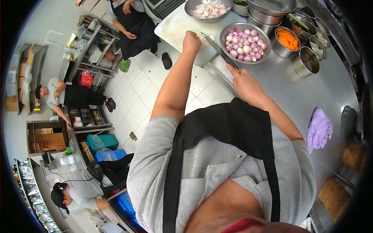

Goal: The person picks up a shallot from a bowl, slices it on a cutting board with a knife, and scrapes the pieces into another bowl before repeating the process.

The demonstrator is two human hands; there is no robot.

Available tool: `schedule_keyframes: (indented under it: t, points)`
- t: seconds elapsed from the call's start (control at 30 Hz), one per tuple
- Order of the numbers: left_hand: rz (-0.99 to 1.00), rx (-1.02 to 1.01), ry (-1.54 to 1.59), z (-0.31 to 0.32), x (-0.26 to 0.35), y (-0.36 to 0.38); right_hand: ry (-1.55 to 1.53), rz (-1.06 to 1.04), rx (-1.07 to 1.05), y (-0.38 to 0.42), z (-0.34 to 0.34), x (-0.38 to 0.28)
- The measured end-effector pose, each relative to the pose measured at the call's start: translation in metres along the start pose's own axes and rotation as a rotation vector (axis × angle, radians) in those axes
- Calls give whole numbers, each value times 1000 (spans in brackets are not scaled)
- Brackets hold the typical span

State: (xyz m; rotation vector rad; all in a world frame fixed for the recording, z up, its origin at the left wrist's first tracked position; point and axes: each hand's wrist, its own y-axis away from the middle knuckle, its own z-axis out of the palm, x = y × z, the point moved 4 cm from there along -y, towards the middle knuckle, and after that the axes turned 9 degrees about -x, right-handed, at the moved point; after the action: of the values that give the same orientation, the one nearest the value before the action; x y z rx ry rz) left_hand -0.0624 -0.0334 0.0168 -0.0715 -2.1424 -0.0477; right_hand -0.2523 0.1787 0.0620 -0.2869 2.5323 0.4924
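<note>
The right hand (pixel 246 83) has its fingers wrapped around the handle of a knife (pixel 220 49), index finger extended along it, the blade pointing toward the cutting board (pixel 173 25) and passing just beside a metal bowl (pixel 223 39) of whole purple shallots (pixel 246 48). The left hand (pixel 191 42) is over the board's near edge, its fingers curled closed; whether they hold anything, I cannot tell. Beyond the hands, a second bowl (pixel 189 9) of pale slices (pixel 210 9) is at the board's far side. To the right on the steel counter (pixel 287 93), orange pieces (pixel 287 39) fill a metal pot (pixel 283 52), and a purple cloth (pixel 319 130) lies crumpled well apart.
</note>
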Motion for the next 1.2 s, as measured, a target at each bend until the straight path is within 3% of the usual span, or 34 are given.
schedule_keyframes:
  t: [0.03, 0.07, 0.13, 0.17, 0.23, 0.37, 0.57, 0.63, 0.7, 0.83, 0.9, 0.93, 1.0, 1.13, 1.2]
  points:
    - [66, 151, -334, -6, 12, 12, 0, 0, 1, 0, -1, 0]
    - [67, 149, -334, -7, 14, 21, -10, -26, 13, 1, -2, 0]
    - [636, 60, -574, 1, 36, 45, -22, -48, 24, 3, -2, 0]
    - [637, 58, -573, 1, 37, 56, -24, -55, 35, 3, -2, 1]
    - [703, -123, -880, 11, 42, 74, -22, -64, 47, 5, -2, 1]
    - [602, 18, -831, 12, 1, 43, -12, -79, 32, 21, -4, 3]
    - [471, -28, -827, -4, 6, 3, -91, -55, -37, 44, 7, 29]
    - [469, -64, -704, -12, 0, -24, -129, -43, -32, 45, 12, 37]
    - [286, -66, -134, -28, -19, -48, -232, -202, 18, 40, 21, 40]
    - [159, 17, -341, -51, -31, -53, -318, -373, 21, 19, 29, 27]
    - [2, -182, -305, -45, -40, -47, -505, -334, -21, 12, 26, 14]
    - [49, -196, -360, -40, -43, -45, -508, -334, -20, 12, 15, 2]
    - [112, -131, -444, -34, -43, -41, -739, 89, -284, 15, 1, -7]
    - [174, -36, -501, -33, -46, -41, -742, 66, -254, 15, 3, -13]
    - [147, -109, -447, -39, -45, -36, -696, -15, -235, 18, 4, -10]
